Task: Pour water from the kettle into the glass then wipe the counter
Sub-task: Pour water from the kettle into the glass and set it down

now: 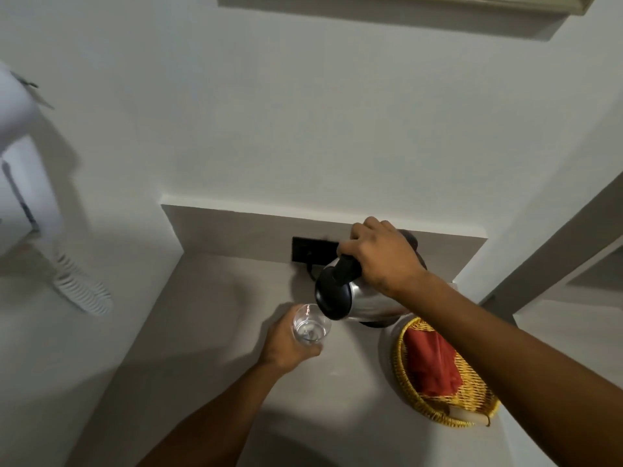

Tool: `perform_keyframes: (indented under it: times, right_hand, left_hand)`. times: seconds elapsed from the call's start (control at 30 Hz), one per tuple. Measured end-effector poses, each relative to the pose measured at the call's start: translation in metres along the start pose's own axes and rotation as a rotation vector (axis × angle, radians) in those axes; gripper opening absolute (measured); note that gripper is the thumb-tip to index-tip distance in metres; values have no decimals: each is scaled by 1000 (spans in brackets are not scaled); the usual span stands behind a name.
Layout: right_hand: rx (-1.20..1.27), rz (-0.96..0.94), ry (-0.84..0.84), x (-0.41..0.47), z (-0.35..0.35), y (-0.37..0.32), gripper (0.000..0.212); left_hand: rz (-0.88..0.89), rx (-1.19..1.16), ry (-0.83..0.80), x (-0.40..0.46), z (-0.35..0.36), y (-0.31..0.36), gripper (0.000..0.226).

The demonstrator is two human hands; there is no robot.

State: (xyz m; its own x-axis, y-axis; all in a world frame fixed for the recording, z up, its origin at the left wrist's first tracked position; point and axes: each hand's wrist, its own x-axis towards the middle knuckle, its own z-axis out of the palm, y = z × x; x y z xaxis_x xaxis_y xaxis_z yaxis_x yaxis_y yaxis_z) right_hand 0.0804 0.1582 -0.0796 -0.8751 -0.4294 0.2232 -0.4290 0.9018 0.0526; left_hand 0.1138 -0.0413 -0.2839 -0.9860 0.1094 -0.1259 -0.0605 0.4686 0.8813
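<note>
A steel kettle [365, 303] with a black lid and handle is tilted to the left above the grey counter [219, 298]. My right hand [381, 256] grips its black handle from above. The kettle's mouth sits over the rim of a clear glass [309, 326], which holds a little water. My left hand [286, 343] wraps around the glass from the left and holds it just over the counter. A folded red cloth [431, 364] lies in a yellow woven basket [401, 372] to the right of the glass.
A black wall socket [312, 249] with a cable sits on the back wall behind the kettle. A white wall-mounted hair dryer [23, 156] with a coiled cord [82, 291] hangs at the left. The kettle's dark base shows under the kettle.
</note>
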Motion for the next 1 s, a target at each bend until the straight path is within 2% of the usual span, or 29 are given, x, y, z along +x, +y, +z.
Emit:
perform_keyframes:
  times: [0.53,1.0]
  right_hand:
    - [-253,-265,-53,22,-14,-35,15]
    - [-288,-289,-37,22,-29,-39,19]
  left_hand:
    - [27,-13,-23,-3,-5,-4,78]
    - [24,9,-57,-6,-10,-2,74]
